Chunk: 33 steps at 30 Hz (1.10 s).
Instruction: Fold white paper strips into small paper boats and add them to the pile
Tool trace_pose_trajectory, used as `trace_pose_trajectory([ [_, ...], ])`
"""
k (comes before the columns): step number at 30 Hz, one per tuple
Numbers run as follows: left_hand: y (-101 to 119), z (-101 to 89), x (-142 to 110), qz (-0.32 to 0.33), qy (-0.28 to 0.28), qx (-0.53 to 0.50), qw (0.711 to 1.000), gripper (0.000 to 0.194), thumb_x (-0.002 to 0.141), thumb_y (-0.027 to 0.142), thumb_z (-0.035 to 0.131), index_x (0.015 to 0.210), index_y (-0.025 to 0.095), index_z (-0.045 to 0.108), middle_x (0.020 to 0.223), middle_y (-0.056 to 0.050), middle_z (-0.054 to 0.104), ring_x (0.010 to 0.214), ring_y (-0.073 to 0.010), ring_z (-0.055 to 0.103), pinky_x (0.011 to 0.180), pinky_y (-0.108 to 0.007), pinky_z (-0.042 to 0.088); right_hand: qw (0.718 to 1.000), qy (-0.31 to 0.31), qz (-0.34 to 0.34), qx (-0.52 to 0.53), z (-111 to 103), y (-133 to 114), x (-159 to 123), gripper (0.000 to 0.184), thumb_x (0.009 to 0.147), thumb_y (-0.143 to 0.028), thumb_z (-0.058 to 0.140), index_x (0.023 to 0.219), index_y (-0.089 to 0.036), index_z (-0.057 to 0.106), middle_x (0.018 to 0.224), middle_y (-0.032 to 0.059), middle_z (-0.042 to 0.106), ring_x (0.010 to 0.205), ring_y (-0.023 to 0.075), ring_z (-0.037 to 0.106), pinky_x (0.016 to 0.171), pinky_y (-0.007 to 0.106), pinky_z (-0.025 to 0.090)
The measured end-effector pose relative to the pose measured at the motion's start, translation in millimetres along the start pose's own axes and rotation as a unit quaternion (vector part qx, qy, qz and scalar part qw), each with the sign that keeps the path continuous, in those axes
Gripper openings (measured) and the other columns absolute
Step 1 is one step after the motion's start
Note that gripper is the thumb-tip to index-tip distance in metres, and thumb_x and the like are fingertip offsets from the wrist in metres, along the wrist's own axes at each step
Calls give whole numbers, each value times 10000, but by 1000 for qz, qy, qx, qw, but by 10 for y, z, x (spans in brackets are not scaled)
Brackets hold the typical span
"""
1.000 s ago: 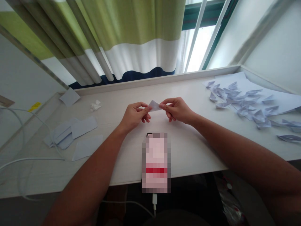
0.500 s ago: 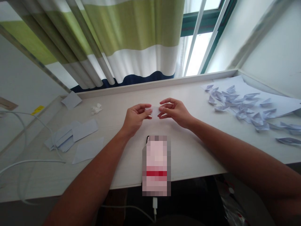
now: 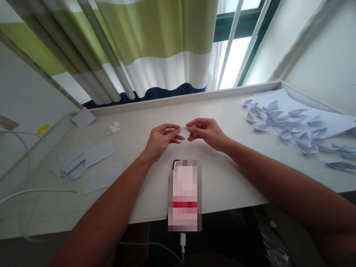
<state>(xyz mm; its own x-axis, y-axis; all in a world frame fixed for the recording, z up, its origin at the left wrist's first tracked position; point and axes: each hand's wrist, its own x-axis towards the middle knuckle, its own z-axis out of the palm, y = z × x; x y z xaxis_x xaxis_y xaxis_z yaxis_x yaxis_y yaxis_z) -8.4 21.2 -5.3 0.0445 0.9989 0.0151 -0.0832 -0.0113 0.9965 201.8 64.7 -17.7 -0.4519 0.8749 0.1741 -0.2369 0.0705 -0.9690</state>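
Observation:
A small piece of white folded paper (image 3: 184, 132) is held between my two hands above the middle of the desk. My left hand (image 3: 164, 136) pinches its left end between thumb and fingers. At the other end, my right hand (image 3: 205, 131) grips the paper with thumb and index finger. The fingers cover much of the paper, so its exact folds are hidden. Below the hands lies a phone (image 3: 184, 196) with a blurred screen, at the desk's front edge.
Several folded paper boats (image 3: 286, 120) lie at the right, some on white sheets (image 3: 330, 115). Loose paper pieces (image 3: 100, 152) and a crumpled tissue (image 3: 113, 128) lie at the left. White cables (image 3: 39, 190) cross the left side. A charging plug (image 3: 183, 239) joins the phone.
My hands have come closer together, with the right hand shifted slightly left and the left slightly right. Less of the paper shows between them.

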Motion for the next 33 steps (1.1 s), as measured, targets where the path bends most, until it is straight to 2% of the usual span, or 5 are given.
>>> trace_pose_trajectory([
  [5,31,-28,23,-25,1,-60,998,285,724,231,980,920,135,797,864,-49,822,771,-150,798,904,-330,666,1000,-21,-3,4,-17,-22,-2,384,742,-446,993,947,-173,817,831,18,801,765,160,785,875,401,711],
  [9,58,-40,5,-46,-28,-48,997,308,776,346,958,905,131,779,865,-69,817,774,-183,805,836,-346,667,999,-16,-23,-43,-20,-19,-4,301,771,-394,969,915,-174,823,846,28,800,774,171,782,862,402,707],
  [15,5,-21,-16,46,-5,53,998,430,726,348,988,1047,162,771,787,-39,819,721,-192,782,752,-339,630,997,-33,4,-64,-4,-26,-18,272,813,-377,940,906,-163,801,878,46,797,789,177,782,858,397,701],
  [22,-1,22,-37,96,12,100,990,438,731,391,984,1075,166,832,860,-79,849,818,-236,802,802,-370,617,994,-7,-31,-108,-38,47,17,457,767,-498,969,989,-172,739,850,49,811,744,194,782,748,367,660],
  [33,-44,-21,-24,117,-38,200,972,311,837,484,898,977,207,889,926,-93,853,821,-222,759,741,-333,579,956,-51,-67,-281,-26,-21,-49,202,974,-389,741,920,-202,796,775,21,803,732,171,767,755,328,602],
])
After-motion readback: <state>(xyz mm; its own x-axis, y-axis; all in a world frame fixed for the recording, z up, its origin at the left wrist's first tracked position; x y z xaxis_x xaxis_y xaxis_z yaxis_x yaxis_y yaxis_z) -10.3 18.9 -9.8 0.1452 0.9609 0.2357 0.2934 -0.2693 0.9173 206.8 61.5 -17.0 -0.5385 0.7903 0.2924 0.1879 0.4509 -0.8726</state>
